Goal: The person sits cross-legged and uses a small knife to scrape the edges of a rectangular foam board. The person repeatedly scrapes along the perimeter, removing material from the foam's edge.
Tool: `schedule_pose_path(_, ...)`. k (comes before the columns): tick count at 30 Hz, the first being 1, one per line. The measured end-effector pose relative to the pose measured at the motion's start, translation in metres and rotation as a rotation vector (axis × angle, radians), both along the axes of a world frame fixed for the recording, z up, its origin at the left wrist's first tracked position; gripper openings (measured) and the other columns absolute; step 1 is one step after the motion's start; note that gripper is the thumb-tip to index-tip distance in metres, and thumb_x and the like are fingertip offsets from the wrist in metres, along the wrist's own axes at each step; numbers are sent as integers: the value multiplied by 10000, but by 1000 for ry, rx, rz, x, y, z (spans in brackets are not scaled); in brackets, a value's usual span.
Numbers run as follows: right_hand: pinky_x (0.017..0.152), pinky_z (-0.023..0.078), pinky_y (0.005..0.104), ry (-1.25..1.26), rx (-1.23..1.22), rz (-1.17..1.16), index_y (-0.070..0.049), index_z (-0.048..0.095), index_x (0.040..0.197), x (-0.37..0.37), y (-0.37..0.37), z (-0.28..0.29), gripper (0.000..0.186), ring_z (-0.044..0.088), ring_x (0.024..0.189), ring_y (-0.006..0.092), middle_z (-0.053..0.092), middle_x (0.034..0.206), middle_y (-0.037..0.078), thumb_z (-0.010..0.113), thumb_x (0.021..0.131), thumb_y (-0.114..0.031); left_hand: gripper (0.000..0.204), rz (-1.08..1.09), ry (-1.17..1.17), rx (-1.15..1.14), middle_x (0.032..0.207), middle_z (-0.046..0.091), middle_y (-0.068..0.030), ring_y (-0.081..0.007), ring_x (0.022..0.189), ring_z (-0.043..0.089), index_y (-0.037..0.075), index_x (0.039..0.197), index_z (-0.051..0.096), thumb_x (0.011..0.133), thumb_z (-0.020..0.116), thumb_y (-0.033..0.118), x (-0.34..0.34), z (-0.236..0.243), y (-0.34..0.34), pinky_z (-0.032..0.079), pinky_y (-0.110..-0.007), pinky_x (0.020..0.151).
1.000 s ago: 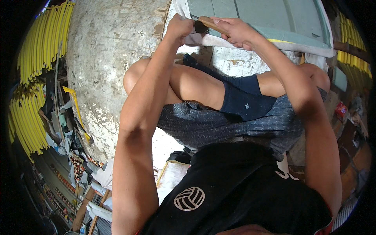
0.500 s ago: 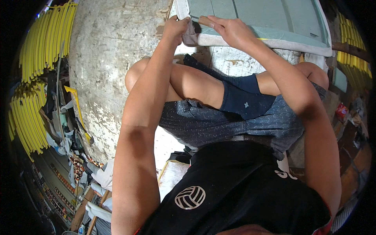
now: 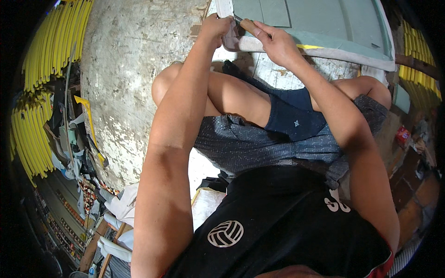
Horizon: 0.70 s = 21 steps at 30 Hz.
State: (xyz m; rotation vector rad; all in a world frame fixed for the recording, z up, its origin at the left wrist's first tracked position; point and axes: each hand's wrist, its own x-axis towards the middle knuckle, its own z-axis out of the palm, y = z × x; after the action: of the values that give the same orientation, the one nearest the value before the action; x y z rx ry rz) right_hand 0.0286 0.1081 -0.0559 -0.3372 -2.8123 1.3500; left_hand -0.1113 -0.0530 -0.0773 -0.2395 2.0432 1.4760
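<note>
My left hand [image 3: 214, 30] grips the pale fabric edge [image 3: 225, 10] at the near-left corner of a grey-green panel [image 3: 329, 25]. Beside it, my right hand [image 3: 278, 45] is closed around a tool with a wooden handle [image 3: 250, 27]; its thin dark shaft points at that same corner, and its tip is hard to make out. A pale fabric border [image 3: 324, 58] runs along the panel's near edge, with a short yellow strip [image 3: 308, 46] showing above it.
I sit cross-legged on a scuffed whitish board [image 3: 116, 92]. Stacks of bent yellow pieces [image 3: 53, 37] stand at left and right, with a yellow saw-like frame [image 3: 88, 120], heaped scraps [image 3: 120, 208] and a dark bar [image 3: 412, 62] right of the panel.
The panel corner and my left hand have shifted slightly right and up in the picture. My right hand's grip on the wooden handle has changed, its fingers now less visible.
</note>
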Motion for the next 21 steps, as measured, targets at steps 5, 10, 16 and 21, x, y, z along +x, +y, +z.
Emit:
schedule_pose_path(5,634,501,358,267,212,47,-168,601,1429,-1,8,-14,471,564,594,193,607,698,118,518,1059,-448,327,21,17,31,967,721,-171,-241,807,699,-105,1149,647,926,682,131,7,16,4,560,-409,661)
schedule_pose_path(10,448,396,230,-371,-341,-4,-230,570,1468,-15,24,25,437,465,519,54,544,699,-1,521,1068,-398,323,39,44,-15,958,711,-175,-238,822,686,-117,1134,637,922,674,124,11,22,4,551,-415,669)
schedule_pose_path(16,441,361,249,-416,-305,77,-219,620,1427,-32,49,20,434,425,528,72,566,727,-5,545,1049,-419,339,34,65,-36,1002,706,-193,-243,846,684,-121,1134,636,923,691,139,9,11,5,555,-417,692)
schedule_pose_path(21,550,429,288,-72,162,235,-185,672,1369,-31,47,13,402,475,582,127,630,695,36,557,1047,-396,352,51,55,-12,999,709,-196,-247,848,684,-119,1135,645,919,711,151,4,-2,5,557,-414,698)
